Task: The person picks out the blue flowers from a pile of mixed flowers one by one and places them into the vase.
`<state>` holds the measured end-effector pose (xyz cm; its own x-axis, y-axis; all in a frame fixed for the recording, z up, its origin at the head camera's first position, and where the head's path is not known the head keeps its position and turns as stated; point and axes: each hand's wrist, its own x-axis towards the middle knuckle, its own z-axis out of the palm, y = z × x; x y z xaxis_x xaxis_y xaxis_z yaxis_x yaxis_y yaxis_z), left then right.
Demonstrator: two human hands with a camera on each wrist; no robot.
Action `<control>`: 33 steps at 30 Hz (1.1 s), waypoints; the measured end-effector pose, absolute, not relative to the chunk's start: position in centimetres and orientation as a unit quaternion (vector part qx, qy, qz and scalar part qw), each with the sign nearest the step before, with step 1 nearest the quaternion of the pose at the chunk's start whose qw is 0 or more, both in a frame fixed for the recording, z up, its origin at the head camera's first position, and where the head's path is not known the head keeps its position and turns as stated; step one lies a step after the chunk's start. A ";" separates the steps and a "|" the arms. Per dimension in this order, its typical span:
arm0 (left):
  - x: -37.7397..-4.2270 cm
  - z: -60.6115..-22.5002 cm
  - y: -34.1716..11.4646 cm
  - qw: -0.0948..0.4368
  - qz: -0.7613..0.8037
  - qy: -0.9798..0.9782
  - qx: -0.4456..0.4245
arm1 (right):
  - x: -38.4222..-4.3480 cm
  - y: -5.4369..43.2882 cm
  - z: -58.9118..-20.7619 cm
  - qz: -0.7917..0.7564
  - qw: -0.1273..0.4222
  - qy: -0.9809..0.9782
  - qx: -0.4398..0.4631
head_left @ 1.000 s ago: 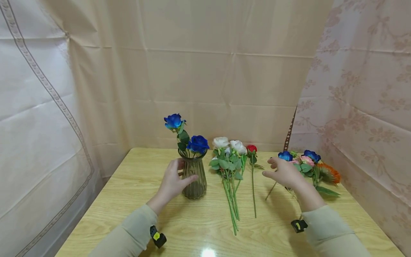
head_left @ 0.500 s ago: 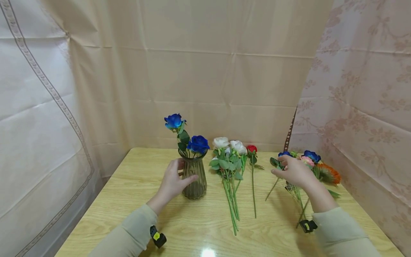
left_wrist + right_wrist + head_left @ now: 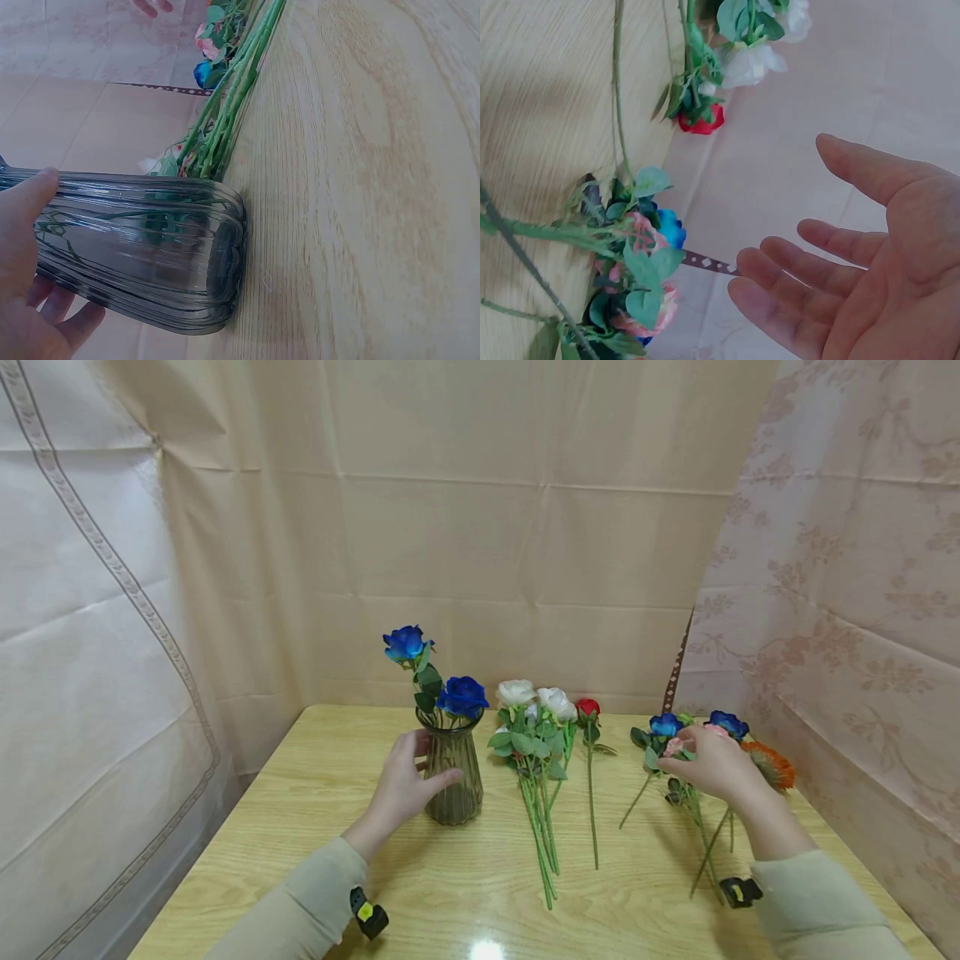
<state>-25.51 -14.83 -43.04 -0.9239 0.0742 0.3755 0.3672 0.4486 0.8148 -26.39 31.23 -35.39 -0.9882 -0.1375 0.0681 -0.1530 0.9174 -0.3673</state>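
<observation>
My left hand (image 3: 405, 783) holds a dark ribbed glass vase (image 3: 459, 777) by its side, the thumb in front and the fingers around the left and back. Two blue roses (image 3: 462, 697) stand in the vase, one higher than the other. In the left wrist view, the vase (image 3: 142, 255) rests its base on the table. My right hand (image 3: 716, 767) hovers over the flowers at the right, its fingers relaxed and holding nothing. Below it lie blue roses (image 3: 727, 723), pink flowers (image 3: 674, 747) and an orange flower (image 3: 771, 766). The right wrist view shows the right hand (image 3: 832, 277) apart from the pink flowers (image 3: 656, 307).
White flowers (image 3: 557, 702) with long green stems lie right of the vase on the wooden table (image 3: 300, 827). Beside them lies a single red rose (image 3: 588, 707). A beige curtain (image 3: 450, 527) hangs behind, with a patterned cloth (image 3: 862, 610) on the right.
My right hand has moved rightward over the right-hand flowers, uncovering the near blue rose and some stems. The left hand and the vase have stayed in place.
</observation>
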 end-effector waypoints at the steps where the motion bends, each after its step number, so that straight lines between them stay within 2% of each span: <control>1: -25.5 -43.0 -14.8 0.145 -0.507 -0.839 -0.132 | -26.4 31.4 -35.5 0.188 0.022 -0.979 0.072; 9: -25.5 -43.0 -14.9 0.145 -0.507 -0.839 -0.134 | -26.1 32.9 -36.0 0.182 0.022 -0.981 0.057; 25: -25.5 -43.0 -14.8 0.145 -0.503 -0.842 -0.129 | -26.2 34.8 -38.0 0.198 -0.069 -0.978 -0.006; 33: -25.6 -43.1 -14.8 0.148 -0.504 -0.841 -0.130 | -25.9 35.2 -39.8 0.224 -0.081 -0.971 -0.019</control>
